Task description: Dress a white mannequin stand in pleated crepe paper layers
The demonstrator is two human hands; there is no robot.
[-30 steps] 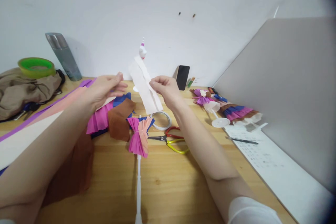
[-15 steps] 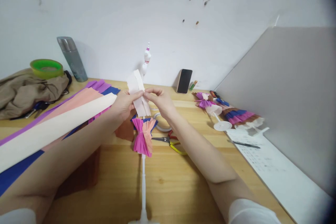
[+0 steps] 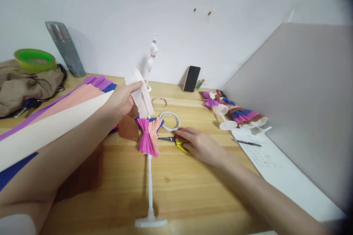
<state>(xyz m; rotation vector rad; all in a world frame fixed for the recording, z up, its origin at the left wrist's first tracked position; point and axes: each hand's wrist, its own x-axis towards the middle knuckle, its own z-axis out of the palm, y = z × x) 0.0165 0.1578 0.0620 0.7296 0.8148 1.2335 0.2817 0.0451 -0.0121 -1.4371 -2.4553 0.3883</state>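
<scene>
A folded pale strip of paper is pinched in my left hand, thumb on top. My right hand is at the handles of the scissors, its fingers curled over them; the dark blades point left on the table. Between my hands stands a white stand carrying a gathered magenta, peach and blue paper piece. Just behind the scissors lies a white tape roll, with a thinner ring farther back.
Long coloured paper strips cover the left side, near a bottle and a green tape roll. A phone leans on the wall. Right are a paper-dressed figure, a pen and a written sheet.
My right hand has let go of the pale paper and moved down and right to the scissors. My left hand still holds the paper, and the view has shifted slightly.
</scene>
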